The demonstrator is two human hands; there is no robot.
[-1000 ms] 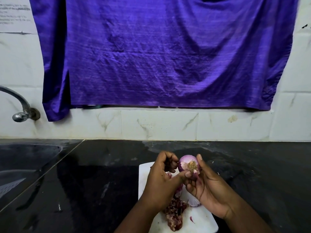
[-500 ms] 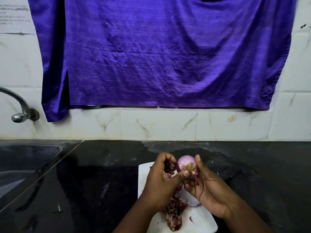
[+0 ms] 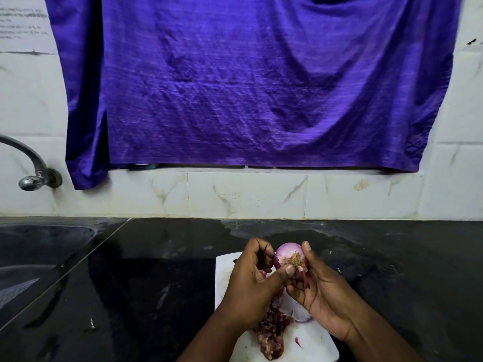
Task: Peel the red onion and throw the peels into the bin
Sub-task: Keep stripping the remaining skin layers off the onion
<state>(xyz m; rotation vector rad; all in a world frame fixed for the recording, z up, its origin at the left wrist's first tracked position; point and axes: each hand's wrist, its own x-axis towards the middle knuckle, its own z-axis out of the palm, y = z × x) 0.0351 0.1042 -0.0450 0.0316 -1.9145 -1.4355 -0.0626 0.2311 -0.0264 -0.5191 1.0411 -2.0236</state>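
Right hand [image 3: 324, 299] has its fingers [image 3: 300, 291] curled under the red onion [image 3: 287, 252] with the thumb up the side, so it's clamped on properly. Left hand [image 3: 248, 286] is curled too, thumb tip pushed in at the root end. Looks like it's picking at a loose flap of skin. The onion's held in the air just above the far end of the chopping board [image 3: 224, 265].

Risk as I see it: the root end is the stubborn bit, so a hard tug could tear the skin short or pop the onion out onto the counter [image 3: 156, 257].

The onion's mostly bare, pale purple and shiny, with the dried brown root facing the camera and a few dark red strips dangling. The peels [image 3: 271, 333] are piled at the board's near end. Bin's not in view.
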